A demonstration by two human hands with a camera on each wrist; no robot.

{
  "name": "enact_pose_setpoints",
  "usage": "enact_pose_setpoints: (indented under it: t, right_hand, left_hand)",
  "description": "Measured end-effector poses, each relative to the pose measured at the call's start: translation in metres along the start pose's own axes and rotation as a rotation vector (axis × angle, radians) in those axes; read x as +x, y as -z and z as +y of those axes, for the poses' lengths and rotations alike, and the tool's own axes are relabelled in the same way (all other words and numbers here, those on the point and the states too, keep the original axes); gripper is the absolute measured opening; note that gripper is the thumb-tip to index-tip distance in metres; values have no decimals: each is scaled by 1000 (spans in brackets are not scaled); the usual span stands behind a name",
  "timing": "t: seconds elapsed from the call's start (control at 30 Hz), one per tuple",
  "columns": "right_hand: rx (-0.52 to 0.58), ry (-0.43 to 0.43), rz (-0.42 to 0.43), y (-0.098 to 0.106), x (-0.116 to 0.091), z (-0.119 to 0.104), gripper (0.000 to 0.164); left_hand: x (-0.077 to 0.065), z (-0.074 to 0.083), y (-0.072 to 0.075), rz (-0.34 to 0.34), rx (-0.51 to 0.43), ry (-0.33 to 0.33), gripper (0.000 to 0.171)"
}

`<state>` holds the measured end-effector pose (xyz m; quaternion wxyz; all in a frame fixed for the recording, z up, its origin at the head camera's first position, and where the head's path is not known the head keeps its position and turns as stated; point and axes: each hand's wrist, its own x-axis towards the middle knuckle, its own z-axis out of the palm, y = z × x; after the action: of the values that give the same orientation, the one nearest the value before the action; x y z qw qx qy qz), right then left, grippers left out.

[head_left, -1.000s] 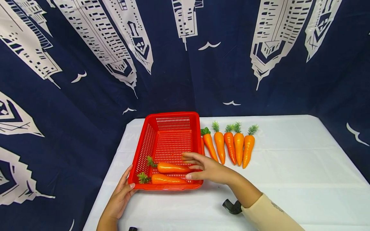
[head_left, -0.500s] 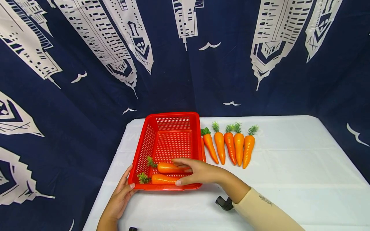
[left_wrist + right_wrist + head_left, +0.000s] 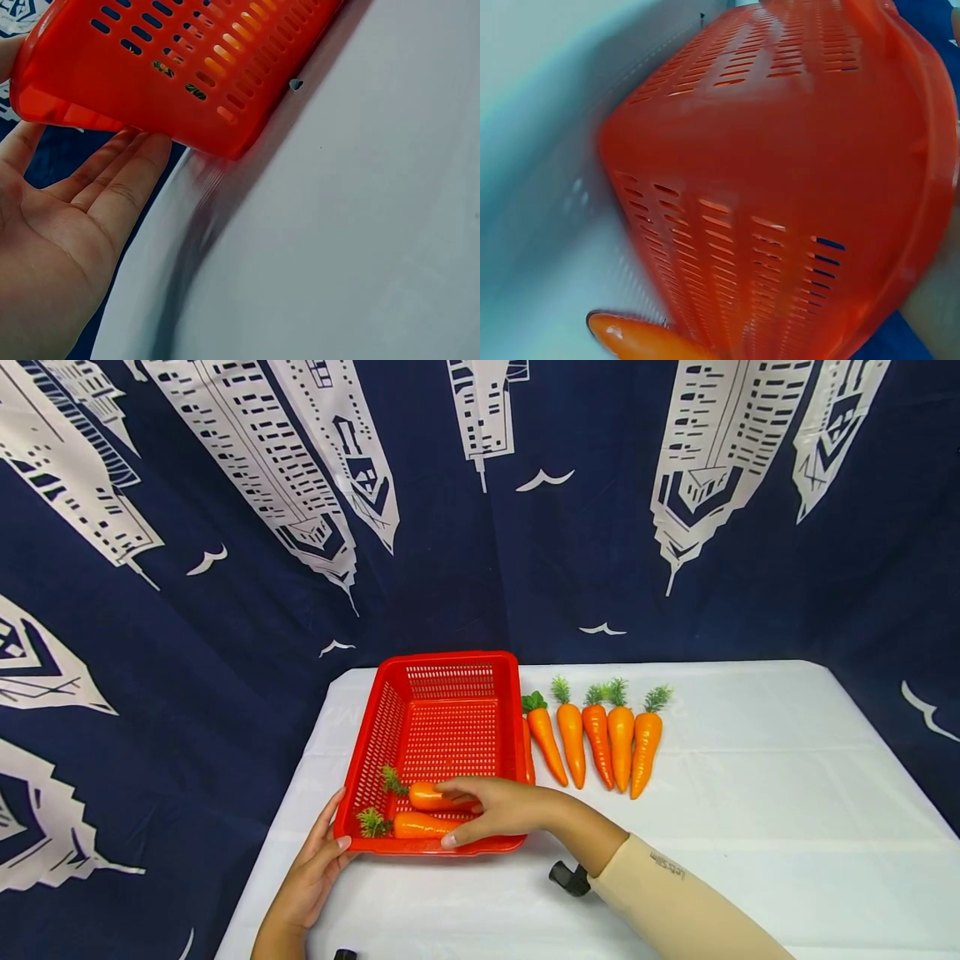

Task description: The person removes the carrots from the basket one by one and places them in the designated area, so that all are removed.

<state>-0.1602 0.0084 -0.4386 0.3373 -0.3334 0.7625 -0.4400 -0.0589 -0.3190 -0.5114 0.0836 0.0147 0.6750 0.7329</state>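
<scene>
The red plastic basket (image 3: 435, 664) stands on the white table, with two carrots inside along its near wall: an upper carrot (image 3: 424, 796) and a nearer carrot (image 3: 420, 826), green tufts to the left. My left hand (image 3: 306, 881) holds the near left corner, thumb on the rim and fingers against the outer side; the left wrist view shows the fingertips (image 3: 154, 154) at the rim. My right hand (image 3: 502, 810) reaches over the right rim, fingers spread above the carrots, thumb tip over the nearer one. It covers the carrots' thin ends.
Right of the basket lie several carrots (image 3: 572, 746) in a row, tufts away from me. One more carrot (image 3: 641, 337) lies against the basket's right side, partly hidden. A black piece (image 3: 570, 878) shows beside my right wrist. A dark blue curtain (image 3: 450, 577) hangs behind the table.
My right hand has moved left and slightly down, further into the basket, covering more of both carrots. The left hand, basket and carrots have stayed put.
</scene>
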Motion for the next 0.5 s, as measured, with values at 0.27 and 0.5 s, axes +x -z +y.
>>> enact_pose_setpoints:
  t: [0.27, 0.5]
  right_hand:
    - [-140, -16, -34, -5, 12, 1, 80]
    - [-204, -56, -60, -6, 16, -2, 79]
  left_hand:
    - [-1, -2, 1, -12, -8, -10, 69]
    - [0, -2, 0, -8, -4, -13, 69]
